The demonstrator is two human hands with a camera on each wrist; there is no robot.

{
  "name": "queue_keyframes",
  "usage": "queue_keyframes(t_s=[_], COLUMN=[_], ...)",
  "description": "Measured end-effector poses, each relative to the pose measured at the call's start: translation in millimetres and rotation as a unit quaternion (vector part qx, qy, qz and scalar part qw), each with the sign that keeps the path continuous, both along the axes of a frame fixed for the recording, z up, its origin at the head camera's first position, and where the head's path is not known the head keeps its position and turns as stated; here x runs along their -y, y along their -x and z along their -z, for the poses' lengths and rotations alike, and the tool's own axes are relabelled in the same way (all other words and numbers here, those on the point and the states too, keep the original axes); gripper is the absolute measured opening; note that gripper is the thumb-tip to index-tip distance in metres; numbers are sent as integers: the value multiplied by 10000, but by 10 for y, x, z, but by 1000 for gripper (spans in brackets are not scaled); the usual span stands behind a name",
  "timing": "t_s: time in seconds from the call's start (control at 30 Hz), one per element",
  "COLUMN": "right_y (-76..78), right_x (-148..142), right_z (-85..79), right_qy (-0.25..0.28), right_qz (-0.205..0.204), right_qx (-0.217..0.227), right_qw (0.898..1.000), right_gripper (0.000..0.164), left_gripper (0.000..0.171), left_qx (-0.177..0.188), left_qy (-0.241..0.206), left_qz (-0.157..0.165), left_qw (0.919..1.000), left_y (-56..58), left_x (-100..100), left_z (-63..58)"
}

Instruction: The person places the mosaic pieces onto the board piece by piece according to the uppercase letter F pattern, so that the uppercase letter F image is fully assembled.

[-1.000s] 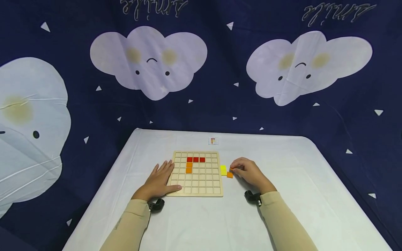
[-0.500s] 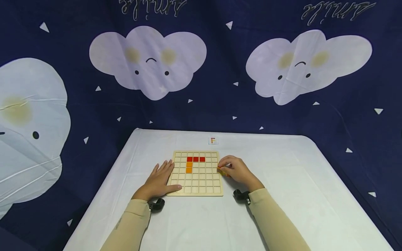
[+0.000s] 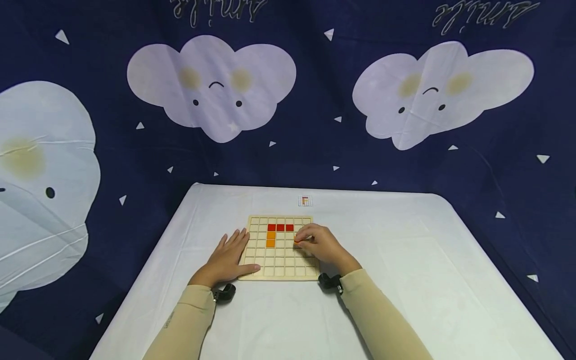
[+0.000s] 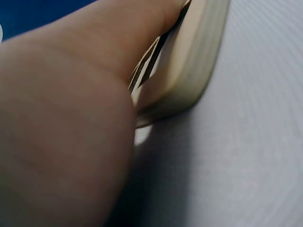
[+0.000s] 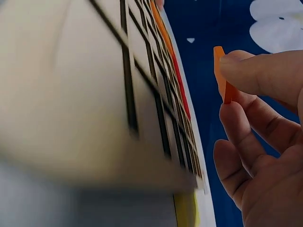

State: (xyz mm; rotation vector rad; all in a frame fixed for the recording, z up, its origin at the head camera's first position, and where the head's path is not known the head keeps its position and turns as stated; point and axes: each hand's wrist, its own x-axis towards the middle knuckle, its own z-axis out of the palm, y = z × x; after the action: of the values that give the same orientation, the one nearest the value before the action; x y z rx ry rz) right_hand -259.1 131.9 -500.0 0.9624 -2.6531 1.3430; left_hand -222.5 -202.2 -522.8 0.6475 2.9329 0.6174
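A wooden grid board lies on the white table. Set in its squares are a row of red tiles and, below the leftmost, orange tiles. My left hand rests with spread fingers on the board's left side, thumb across its near left corner. In the right wrist view, thumb and fingertips of my right hand pinch an orange square tile. That hand is over the board's right part in the head view, the tile just left of its fingertips.
A small printed pattern card lies behind the board. Yellow shows beyond the board's edge in the right wrist view; in the head view the right hand hides that spot. A dark cloth with clouds hangs behind the table.
My right hand has picked up an orange tile from beside the board and carried it left, over the board's right squares. The left hand stays in place.
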Motion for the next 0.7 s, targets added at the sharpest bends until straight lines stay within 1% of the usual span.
queue_keyframes(t_s=[0.27, 0.5, 0.7], right_y=[-34, -59, -75], right_x=[239, 412, 539], right_z=[5, 8, 8], right_qy=[-156, -493, -710], right_qz=[-223, -378, -546], right_qx=[-49, 72, 17], right_qw=[9996, 9980, 9960], right_gripper=[13, 12, 10], left_gripper=[120, 120, 118], left_qx=[41, 105, 71], left_qy=[106, 139, 98], left_qz=[-22, -50, 8], left_qw=[9999, 9998, 9999], left_y=[28, 24, 20], left_x=[10, 2, -3], left_z=[33, 10, 6])
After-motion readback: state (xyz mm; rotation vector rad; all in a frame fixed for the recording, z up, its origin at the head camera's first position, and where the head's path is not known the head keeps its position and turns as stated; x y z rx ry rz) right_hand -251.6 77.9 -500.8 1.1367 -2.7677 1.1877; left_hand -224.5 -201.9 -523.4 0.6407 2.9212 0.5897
